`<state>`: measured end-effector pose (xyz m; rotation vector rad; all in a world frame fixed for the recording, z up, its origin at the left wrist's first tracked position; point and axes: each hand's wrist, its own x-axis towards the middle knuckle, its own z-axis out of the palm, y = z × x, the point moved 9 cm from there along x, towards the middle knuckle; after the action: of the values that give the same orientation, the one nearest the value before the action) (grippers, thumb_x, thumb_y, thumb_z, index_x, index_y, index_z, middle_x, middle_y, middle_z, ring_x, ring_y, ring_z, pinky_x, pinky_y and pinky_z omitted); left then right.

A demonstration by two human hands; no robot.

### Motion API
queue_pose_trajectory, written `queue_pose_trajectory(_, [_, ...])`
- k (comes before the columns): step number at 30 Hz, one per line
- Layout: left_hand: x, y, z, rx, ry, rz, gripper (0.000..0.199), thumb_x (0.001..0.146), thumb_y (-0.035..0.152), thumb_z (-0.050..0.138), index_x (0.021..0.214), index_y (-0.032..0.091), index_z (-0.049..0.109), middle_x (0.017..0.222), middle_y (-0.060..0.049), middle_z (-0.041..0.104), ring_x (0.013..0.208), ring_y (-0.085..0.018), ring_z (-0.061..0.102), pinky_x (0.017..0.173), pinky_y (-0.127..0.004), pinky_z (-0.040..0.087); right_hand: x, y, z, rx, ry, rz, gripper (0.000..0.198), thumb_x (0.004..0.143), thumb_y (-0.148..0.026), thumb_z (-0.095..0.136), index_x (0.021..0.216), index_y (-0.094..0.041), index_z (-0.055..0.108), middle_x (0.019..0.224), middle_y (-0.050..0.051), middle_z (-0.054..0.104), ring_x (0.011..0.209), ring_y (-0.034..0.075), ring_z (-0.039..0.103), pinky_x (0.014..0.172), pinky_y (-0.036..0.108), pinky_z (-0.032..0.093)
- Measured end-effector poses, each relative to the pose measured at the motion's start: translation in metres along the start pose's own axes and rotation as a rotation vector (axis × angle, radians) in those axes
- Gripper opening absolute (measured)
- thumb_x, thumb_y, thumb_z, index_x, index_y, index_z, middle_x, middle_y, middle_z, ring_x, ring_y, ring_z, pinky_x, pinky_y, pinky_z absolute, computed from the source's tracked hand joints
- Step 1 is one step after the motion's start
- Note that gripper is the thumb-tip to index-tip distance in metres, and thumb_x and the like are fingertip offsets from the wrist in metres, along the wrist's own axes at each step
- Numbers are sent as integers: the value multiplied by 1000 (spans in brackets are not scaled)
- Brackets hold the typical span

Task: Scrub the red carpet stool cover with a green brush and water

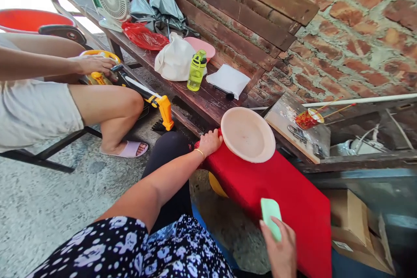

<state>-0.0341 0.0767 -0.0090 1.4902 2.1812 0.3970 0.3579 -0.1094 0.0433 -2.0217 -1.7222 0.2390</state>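
A green sponge [271, 221] is clamped in the right hand [282, 249], its grip closed around the lower end, pressed on the red board [286, 200] near the board's near edge. The left hand [210, 142] is closed on the board's far left corner, just beside the pink plate [248, 134] that is lying across the far edge. The plate overhangs that edge and touches the desk [208, 100]; if the board is tipped or scrubbed hard, the plate could likely be slid off and dropped. A green bottle [196, 71] is stood near the desk's front edge. Another person's hand [94, 64] is seen at a yellow tool [143, 91], well apart.
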Motion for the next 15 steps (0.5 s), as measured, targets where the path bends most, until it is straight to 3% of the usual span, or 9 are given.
queue_pose_trajectory(3, [0, 1, -1, 13, -10, 12, 42, 99, 47, 30, 124, 20, 49, 119, -15, 61, 110, -31, 61, 92, -46, 42, -13, -87, 52, 105, -156, -250, 49, 85, -67, 52, 107, -26, 67, 112, 10, 59, 100, 25, 63, 87, 39, 52])
queue_pose_trajectory(4, [0, 1, -1, 15, -9, 12, 41, 98, 46, 31, 125, 20, 49, 119, -15, 61, 110, -32, 61, 92, -46, 42, -16, -101, 60, 111, -181, -289, 47, 87, -65, 51, 108, -27, 67, 113, 9, 59, 101, 24, 63, 88, 37, 52])
queue_pose_trajectory(6, [0, 1, -2, 19, -9, 9, 41, 98, 45, 31, 124, 20, 49, 118, -16, 61, 109, -32, 62, 91, -46, 43, -17, -97, 60, 100, -175, -288, 47, 87, -65, 50, 107, -27, 67, 112, 9, 59, 100, 23, 63, 87, 36, 53])
queue_pose_trajectory(8, [0, 2, -2, 24, -13, 7, 41, 98, 45, 31, 124, 19, 49, 118, -16, 61, 107, -32, 62, 90, -46, 43, -15, -59, 42, 67, -140, -201, 53, 83, -71, 51, 106, -26, 68, 110, 9, 59, 98, 24, 63, 85, 36, 53])
queue_pose_trajectory(11, [-2, 4, -4, 30, -12, 8, 41, 98, 45, 31, 123, 19, 50, 118, -16, 61, 109, -33, 62, 91, -47, 43, -14, 35, -7, -36, -90, 46, 65, 73, -79, 54, 105, -25, 69, 105, 10, 61, 95, 28, 64, 83, 41, 54])
queue_pose_trajectory(13, [-3, 5, -5, 28, -13, 2, 42, 98, 46, 30, 123, 19, 50, 119, -16, 61, 110, -33, 61, 92, -47, 43, -16, 95, -45, -154, -74, 234, 66, 66, -80, 57, 103, -26, 71, 94, 10, 63, 91, 32, 64, 79, 46, 54])
queue_pose_trajectory(15, [-4, 4, -6, 25, -20, -6, 42, 98, 47, 30, 123, 19, 49, 120, -16, 61, 111, -33, 61, 93, -47, 42, -19, 132, -75, -262, -59, 367, 63, 62, -78, 61, 97, -28, 73, 79, 9, 62, 85, 35, 63, 74, 51, 54])
